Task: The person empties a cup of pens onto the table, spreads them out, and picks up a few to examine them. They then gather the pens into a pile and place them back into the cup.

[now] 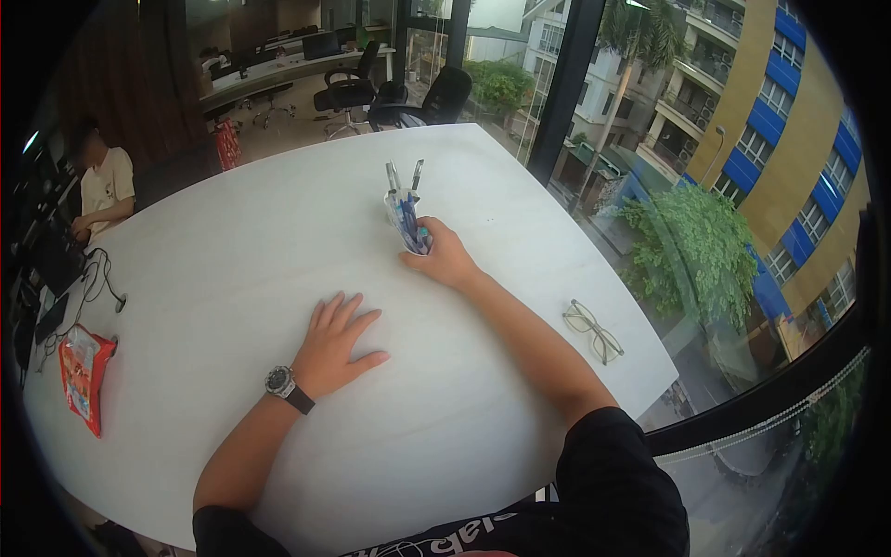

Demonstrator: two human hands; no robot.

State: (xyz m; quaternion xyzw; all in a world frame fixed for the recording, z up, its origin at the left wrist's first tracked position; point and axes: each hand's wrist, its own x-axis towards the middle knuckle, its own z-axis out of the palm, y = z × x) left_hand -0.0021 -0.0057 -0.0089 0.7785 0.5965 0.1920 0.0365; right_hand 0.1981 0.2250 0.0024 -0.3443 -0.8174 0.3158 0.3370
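My right hand point(444, 259) reaches to the far part of the white table point(408, 343), its thumb and fingers curled round the lower end of a cup of pens point(408, 223). Several pens point(393, 175) stick up and fan out at its top, and blue ones show lower down. Part of the cup is hidden behind my fingers. Flat on the tabletop lies my left hand point(331, 348), palm down with fingers spread and nothing in it. A dark watch point(280, 381) is on that wrist.
Eyeglasses point(593, 331) lie to the right of my right forearm. A red packet point(85, 376) and black cables point(96, 274) are at the left edge. Beyond the table, a person point(107, 186) sits at the left, and office chairs point(436, 97) stand behind. Large windows border the right side.
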